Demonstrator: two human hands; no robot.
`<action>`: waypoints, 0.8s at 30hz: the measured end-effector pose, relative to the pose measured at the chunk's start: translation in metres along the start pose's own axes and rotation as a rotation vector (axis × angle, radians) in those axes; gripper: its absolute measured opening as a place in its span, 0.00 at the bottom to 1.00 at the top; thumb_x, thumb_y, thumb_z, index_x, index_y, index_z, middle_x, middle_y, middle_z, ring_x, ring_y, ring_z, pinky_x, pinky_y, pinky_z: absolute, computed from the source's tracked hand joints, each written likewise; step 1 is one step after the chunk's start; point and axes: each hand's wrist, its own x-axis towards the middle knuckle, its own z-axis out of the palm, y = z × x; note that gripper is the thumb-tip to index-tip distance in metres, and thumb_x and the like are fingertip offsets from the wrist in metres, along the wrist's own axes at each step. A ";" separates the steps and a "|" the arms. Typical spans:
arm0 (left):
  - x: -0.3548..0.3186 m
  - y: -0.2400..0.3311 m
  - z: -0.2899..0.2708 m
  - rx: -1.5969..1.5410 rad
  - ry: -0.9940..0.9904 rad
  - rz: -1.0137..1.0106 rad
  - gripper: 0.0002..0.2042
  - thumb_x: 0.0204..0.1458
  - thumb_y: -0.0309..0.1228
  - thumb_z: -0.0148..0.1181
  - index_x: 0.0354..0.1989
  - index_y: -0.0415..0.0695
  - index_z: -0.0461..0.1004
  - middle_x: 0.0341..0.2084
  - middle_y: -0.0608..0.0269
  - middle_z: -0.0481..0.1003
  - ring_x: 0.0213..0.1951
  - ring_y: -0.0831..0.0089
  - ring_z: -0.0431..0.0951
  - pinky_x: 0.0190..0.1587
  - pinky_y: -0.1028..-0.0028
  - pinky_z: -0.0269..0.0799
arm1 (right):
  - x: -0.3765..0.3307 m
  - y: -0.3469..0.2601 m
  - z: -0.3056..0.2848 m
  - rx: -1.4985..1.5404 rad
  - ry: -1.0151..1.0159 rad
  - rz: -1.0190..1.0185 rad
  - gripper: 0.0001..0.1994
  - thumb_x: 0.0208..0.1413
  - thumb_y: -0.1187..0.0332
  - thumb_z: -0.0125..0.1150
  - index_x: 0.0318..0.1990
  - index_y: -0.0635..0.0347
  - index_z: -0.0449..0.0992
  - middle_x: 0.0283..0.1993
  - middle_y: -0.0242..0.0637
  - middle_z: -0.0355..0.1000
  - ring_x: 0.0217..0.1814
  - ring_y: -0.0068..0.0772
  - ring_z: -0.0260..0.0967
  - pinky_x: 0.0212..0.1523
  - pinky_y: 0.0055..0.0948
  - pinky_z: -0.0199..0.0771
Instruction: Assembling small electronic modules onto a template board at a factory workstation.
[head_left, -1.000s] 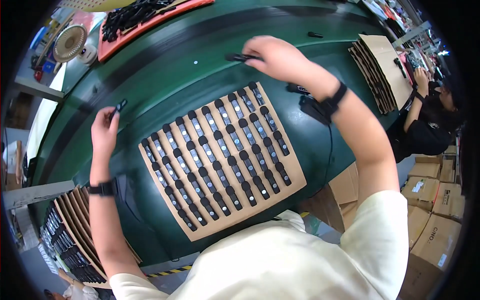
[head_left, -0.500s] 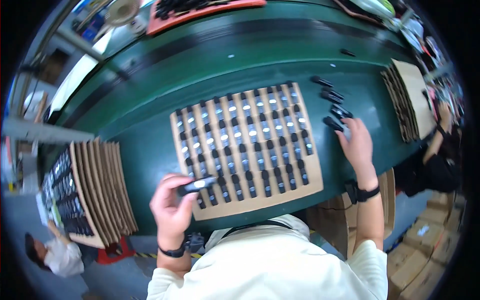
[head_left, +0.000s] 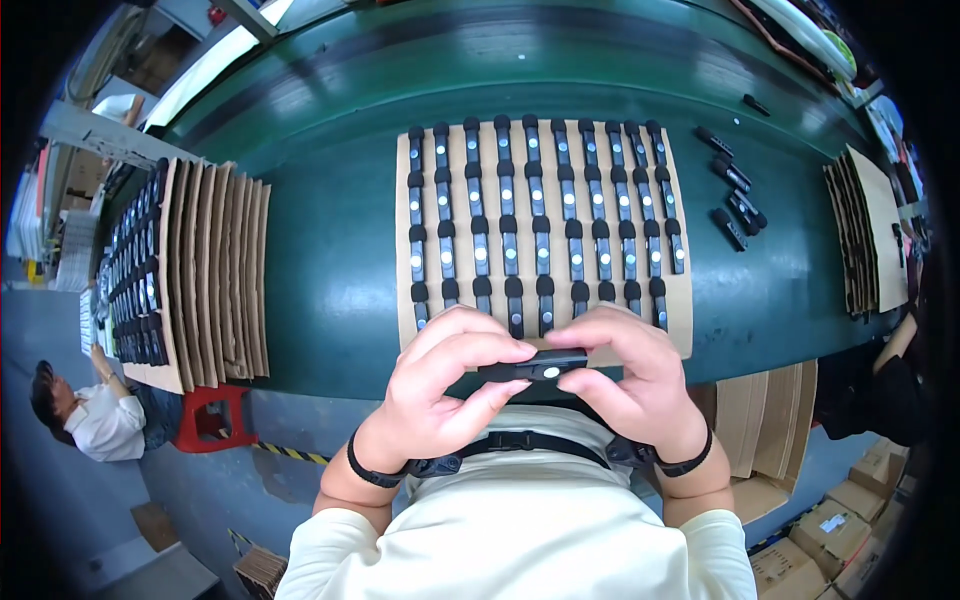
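Note:
In front of my body I hold a small black wireless microphone (head_left: 533,368) sideways, with a round white spot on its face. My left hand (head_left: 445,372) pinches its left end between thumb and fingers. My right hand (head_left: 637,375) grips the right end the same way. Just beyond my hands, rows of similar microphones (head_left: 510,250) with dark foam tips lie on a cardboard sheet (head_left: 682,300); my hands cover part of its near edge. Several loose microphones (head_left: 733,176) lie on the green table to the right of the sheet.
Upright stacks of cardboard sheets stand at the left (head_left: 235,280) and right (head_left: 862,235) of the green table (head_left: 325,250). Below on the left is a red stool (head_left: 215,415), near another person (head_left: 105,415). A cardboard box (head_left: 765,430) sits by my right arm.
My left hand has brought its microphone in toward my body. My right hand has come back from the loose microphones and now grips the same microphone. The whole view has shifted.

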 end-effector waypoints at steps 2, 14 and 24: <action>-0.006 0.004 0.002 0.000 -0.001 0.002 0.17 0.43 0.22 0.70 0.43 0.36 0.77 0.34 0.55 0.76 0.34 0.65 0.76 0.39 0.70 0.72 | -0.006 0.002 0.007 -0.028 0.024 -0.041 0.14 0.49 0.72 0.69 0.43 0.65 0.75 0.36 0.40 0.76 0.34 0.34 0.71 0.37 0.29 0.69; -0.025 0.015 0.006 0.045 -0.053 -0.060 0.15 0.43 0.28 0.71 0.39 0.35 0.77 0.34 0.56 0.78 0.38 0.64 0.76 0.52 0.59 0.69 | -0.028 -0.005 0.024 -0.164 0.132 -0.182 0.17 0.42 0.72 0.75 0.40 0.64 0.76 0.34 0.39 0.76 0.33 0.36 0.71 0.34 0.30 0.68; -0.025 0.013 0.008 0.052 -0.047 0.044 0.13 0.42 0.24 0.70 0.37 0.38 0.77 0.31 0.58 0.77 0.35 0.64 0.76 0.52 0.57 0.69 | -0.031 -0.003 0.024 -0.144 0.111 -0.230 0.19 0.41 0.72 0.76 0.42 0.64 0.76 0.35 0.39 0.76 0.34 0.35 0.71 0.36 0.29 0.68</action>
